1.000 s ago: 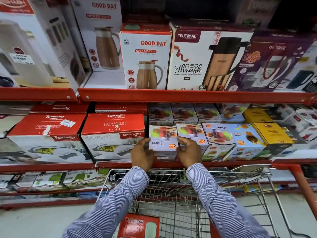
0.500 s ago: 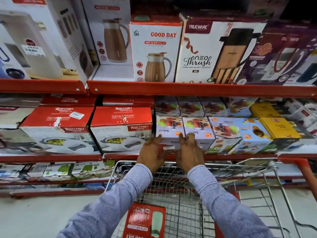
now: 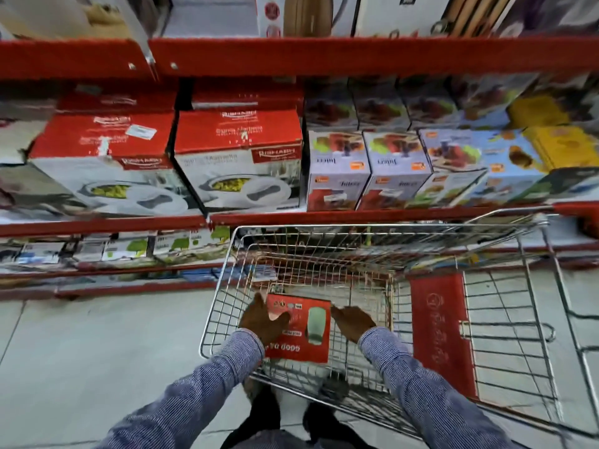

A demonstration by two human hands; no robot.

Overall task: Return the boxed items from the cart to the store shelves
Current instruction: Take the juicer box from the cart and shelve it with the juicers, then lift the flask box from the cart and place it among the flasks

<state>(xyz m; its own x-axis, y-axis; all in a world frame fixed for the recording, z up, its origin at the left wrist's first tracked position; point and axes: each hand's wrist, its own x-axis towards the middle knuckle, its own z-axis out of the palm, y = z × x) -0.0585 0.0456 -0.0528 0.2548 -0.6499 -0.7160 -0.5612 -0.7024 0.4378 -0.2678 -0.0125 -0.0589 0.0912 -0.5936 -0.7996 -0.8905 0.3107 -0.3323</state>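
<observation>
Inside the wire cart [image 3: 534, 254] lay a red Good Day box [image 3: 303, 332]. The left hand [image 3: 262, 322] rested on its left edge with fingers spread, while the right hand [image 3: 351, 320] hovered just beside its right edge, fingers loosely apart.

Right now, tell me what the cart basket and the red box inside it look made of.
Cart basket: thin metal wire, bright silvery finish, seemingly plated steel, going by its shiny welded grid. Red box: printed cardboard by its flat faces and crisp edges, slightly glossy; exact coating unclear through the blur.
</observation>
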